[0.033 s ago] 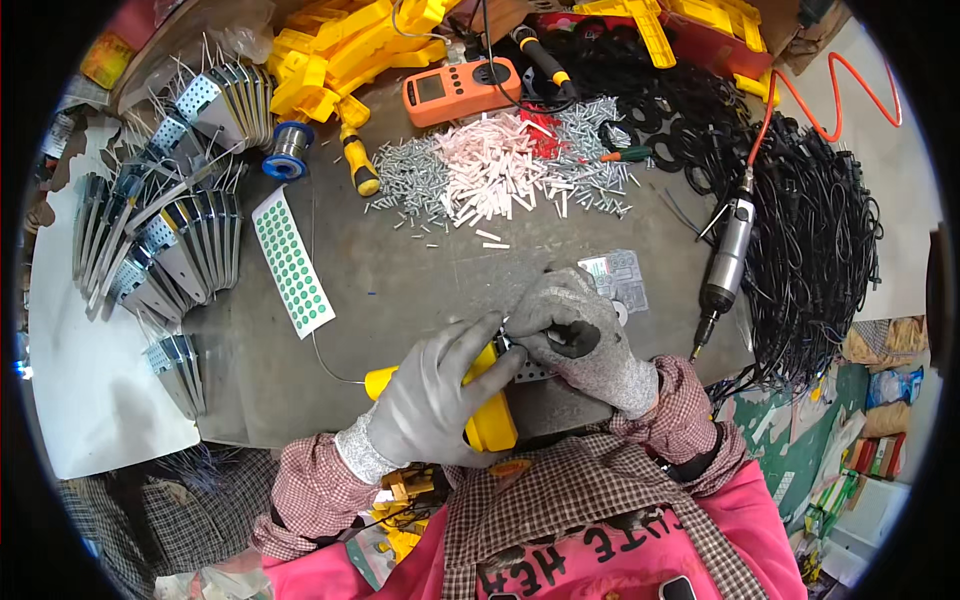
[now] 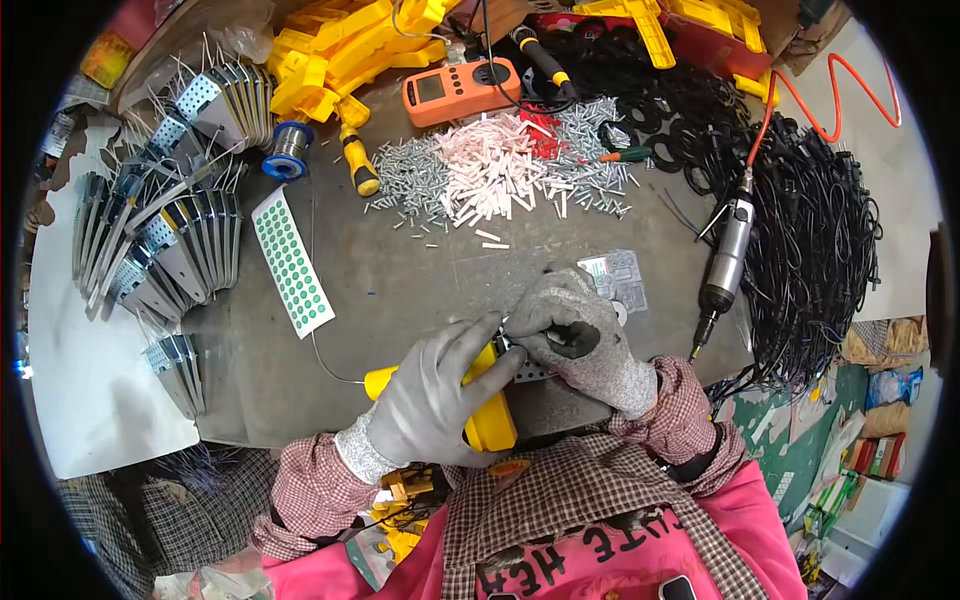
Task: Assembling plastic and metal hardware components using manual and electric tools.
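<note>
My left hand [image 2: 422,392], in a grey glove, is wrapped over a yellow plastic housing [image 2: 492,425] at the near edge of the table. Its thumb and forefinger come together at the housing's right end. There my right hand [image 2: 578,335], gloved too with dark, worn fingertips, is closed in a pinch. Whatever lies in that pinch is hidden by the fingers. Beneath the right hand shows part of a perforated metal plate [image 2: 530,372], next to the housing. A clear compartment case [image 2: 628,280] lies just beyond the right hand.
Screws [image 2: 408,180] and pale pink sleeves [image 2: 490,165] are heaped farther back, before an orange meter [image 2: 460,92]. A pneumatic screwdriver [image 2: 728,255] lies right, by bundled black cables [image 2: 810,250]. Left are a green-dotted sticker sheet [image 2: 292,262], solder spool [image 2: 288,150] and metal-plate assemblies [image 2: 205,245].
</note>
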